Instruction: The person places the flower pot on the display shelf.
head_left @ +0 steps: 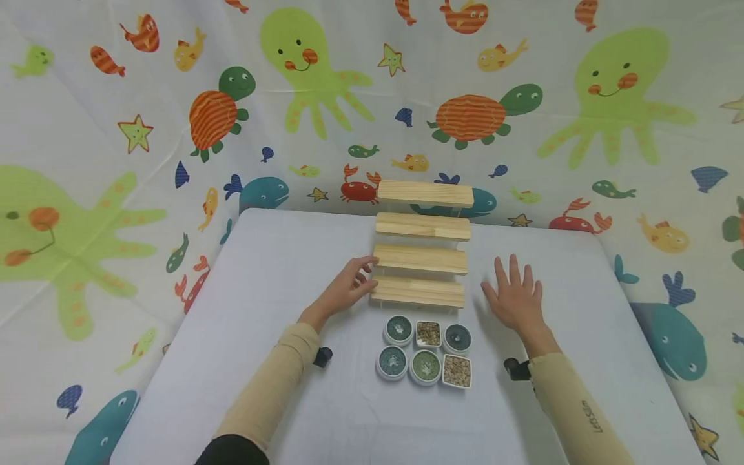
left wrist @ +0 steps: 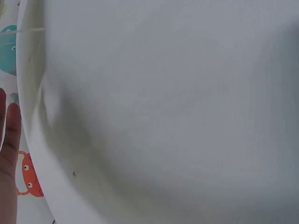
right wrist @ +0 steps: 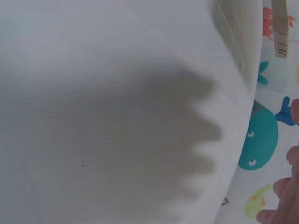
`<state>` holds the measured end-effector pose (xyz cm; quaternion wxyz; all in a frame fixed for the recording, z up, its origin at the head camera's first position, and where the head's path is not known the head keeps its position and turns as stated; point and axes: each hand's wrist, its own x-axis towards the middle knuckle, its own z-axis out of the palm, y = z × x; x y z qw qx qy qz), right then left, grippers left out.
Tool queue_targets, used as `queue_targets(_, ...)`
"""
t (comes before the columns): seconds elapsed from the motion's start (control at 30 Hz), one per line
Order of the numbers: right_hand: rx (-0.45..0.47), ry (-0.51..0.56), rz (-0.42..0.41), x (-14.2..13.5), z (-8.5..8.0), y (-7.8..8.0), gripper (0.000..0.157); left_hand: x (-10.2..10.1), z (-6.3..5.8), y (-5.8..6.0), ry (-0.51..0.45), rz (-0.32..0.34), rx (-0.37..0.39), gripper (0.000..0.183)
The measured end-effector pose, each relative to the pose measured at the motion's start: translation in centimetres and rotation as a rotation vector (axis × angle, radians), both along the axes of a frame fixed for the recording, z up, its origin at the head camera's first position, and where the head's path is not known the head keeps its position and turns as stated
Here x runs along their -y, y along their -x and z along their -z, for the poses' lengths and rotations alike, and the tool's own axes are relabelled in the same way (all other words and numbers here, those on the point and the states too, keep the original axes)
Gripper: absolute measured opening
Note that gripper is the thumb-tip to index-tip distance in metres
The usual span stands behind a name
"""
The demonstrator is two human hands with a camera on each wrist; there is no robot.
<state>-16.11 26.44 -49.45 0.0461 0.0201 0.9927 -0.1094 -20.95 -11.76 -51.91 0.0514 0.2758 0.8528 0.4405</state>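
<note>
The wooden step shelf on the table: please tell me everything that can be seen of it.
The wooden step shelf has four pale, unpainted planks with visible grain, rising like stairs from the front plank to the back one. Every plank is bare. The supports between them look thin and clear, hard to make out. It stands upright near the far middle of the white table, behind six small pots. The left hand touches its left end at the lower planks; the right hand is spread flat beside it, apart.

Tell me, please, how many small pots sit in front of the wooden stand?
6, in two rows of three. Back row: round teal pot, square gravel pot, round dark pot. Front row: round teal pot, round green pot, square gravel pot. None looks hidden.
</note>
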Motion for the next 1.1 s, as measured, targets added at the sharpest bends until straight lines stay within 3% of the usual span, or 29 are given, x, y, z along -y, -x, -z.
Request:
queue_targets(0.23,0.026,0.01,-0.011,0.0,0.7,-0.5,0.071,-0.5,1.4,-0.4,-0.084,0.007,0.047,0.061)
queue_targets(0.5,-0.032,0.072,-0.079,-0.5,1.4,-0.8,0.067,-0.8,2.1,-0.2,-0.094,0.021,0.103,0.07)
queue_targets(0.67,-0.094,0.178,-0.151,-0.7,1.6,-1.2,0.065,-1.1,1.9,-0.4,-0.092,0.032,0.144,0.07)
queue_targets(0.87,-0.087,0.327,-0.207,-1.0,1.5,-1.9,0.065,-1.2,1.9,-0.4,-0.126,0.037,0.165,0.072)
queue_targets(0.93,-0.074,0.369,-0.223,-1.2,1.5,-2.0,0.067,-1.3,1.8,-0.3,-0.126,0.042,0.167,0.072)
queue_targets(1.1,-0.036,0.484,-0.264,-1.5,1.6,-2.3,0.072,-1.4,-0.8,-1.2,-0.125,0.08,0.168,0.068)
